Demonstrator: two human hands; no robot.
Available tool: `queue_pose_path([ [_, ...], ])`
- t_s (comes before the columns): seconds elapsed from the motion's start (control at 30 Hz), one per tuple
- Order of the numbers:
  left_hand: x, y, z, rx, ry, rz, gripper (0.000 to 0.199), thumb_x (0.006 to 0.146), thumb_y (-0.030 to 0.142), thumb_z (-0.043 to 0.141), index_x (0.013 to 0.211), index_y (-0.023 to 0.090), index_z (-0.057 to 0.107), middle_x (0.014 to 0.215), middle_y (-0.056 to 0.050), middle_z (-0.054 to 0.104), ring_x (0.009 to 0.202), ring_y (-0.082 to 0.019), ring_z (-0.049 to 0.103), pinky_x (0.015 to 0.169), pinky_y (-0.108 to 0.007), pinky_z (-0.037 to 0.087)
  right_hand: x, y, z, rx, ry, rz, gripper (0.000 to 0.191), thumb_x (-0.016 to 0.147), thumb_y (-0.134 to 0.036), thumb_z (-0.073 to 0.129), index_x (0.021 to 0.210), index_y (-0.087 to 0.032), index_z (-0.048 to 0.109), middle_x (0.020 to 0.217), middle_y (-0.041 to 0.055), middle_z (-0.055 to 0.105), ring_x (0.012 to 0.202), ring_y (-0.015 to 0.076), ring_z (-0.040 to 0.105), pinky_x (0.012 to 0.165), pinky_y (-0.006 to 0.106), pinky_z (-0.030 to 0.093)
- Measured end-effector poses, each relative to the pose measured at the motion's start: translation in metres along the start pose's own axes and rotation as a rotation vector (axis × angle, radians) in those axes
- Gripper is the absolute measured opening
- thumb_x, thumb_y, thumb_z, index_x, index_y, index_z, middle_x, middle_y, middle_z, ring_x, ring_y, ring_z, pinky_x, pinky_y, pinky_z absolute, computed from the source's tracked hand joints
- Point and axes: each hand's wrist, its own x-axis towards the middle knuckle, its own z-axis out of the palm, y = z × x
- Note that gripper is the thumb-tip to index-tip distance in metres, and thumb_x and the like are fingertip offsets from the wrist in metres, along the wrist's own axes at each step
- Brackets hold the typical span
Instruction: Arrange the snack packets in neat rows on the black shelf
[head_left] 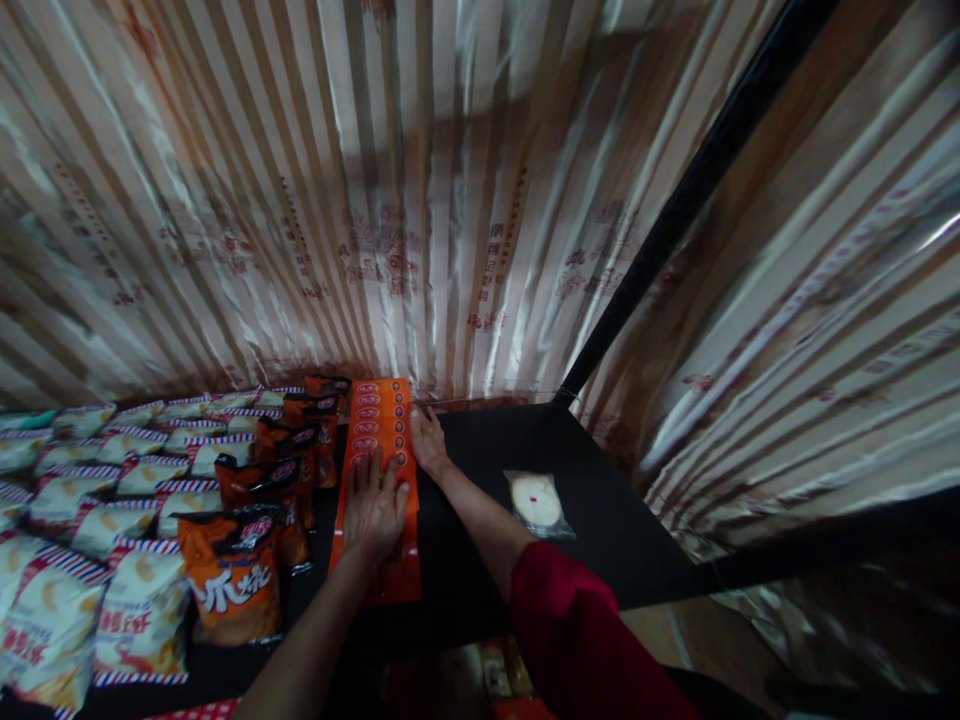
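Note:
A long row of overlapping orange packets (386,392) with repeated oval logos lies on a black shelf. My left hand (373,508) rests on top of the row, fingers stretched out and slightly spread, covering part of its middle. Against the row's right edge, near the far end, is my right hand (428,440); its fingers are extended and it grasps nothing. Just left of the packets stands a line of orange-and-black snack bags (234,580), one behind another.
Several rows of white snack bags with striped edges (142,612) fill the left side. A round, pale item in clear wrapping (537,503) lies on the black shelf (600,480) at right. A black post (675,230) rises at the corner before printed, pleated sheeting (420,180).

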Motion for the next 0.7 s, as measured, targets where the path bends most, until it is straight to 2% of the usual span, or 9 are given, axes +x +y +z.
queue_pose_path([
  [0.17,0.000,0.001,-0.001,-0.008,0.002,-0.002,0.048,0.089,0.032,0.039,0.134,0.017,0.046,0.142,-0.014,0.040,0.133,-0.031,0.031,0.109,-0.050,0.025,0.008,-0.001,0.001,0.022,-0.020,0.054,0.055,0.096,-0.044,0.009,0.136,-0.026,0.042,0.140,-0.0017,0.046,0.138,0.0214,0.022,0.114,0.042,0.017],
  [0.33,0.000,0.001,-0.001,-0.017,0.003,-0.005,0.048,0.089,0.032,0.038,0.135,0.019,0.045,0.142,-0.012,0.041,0.134,-0.030,0.030,0.109,-0.050,0.025,0.009,0.001,0.002,0.021,0.001,0.021,0.056,0.096,-0.045,0.009,0.134,-0.026,0.046,0.137,-0.0019,0.049,0.136,0.0202,0.027,0.114,0.038,0.016],
  [0.47,0.001,0.001,0.000,-0.015,-0.008,-0.004,0.048,0.089,0.032,0.038,0.135,0.017,0.045,0.142,-0.014,0.039,0.134,-0.031,0.030,0.110,-0.049,0.024,0.012,0.001,0.003,0.028,0.003,0.065,0.058,0.095,-0.047,0.009,0.135,-0.024,0.045,0.139,0.0004,0.047,0.135,0.0233,0.028,0.112,0.041,0.020],
  [0.7,0.000,0.001,-0.001,-0.030,0.007,-0.003,0.048,0.089,0.032,0.038,0.134,0.017,0.046,0.142,-0.013,0.039,0.134,-0.031,0.029,0.110,-0.050,0.023,0.015,0.005,0.005,0.020,0.016,0.049,0.056,0.096,-0.046,0.011,0.134,-0.024,0.046,0.137,0.0008,0.049,0.134,0.0215,0.029,0.112,0.041,0.021],
])
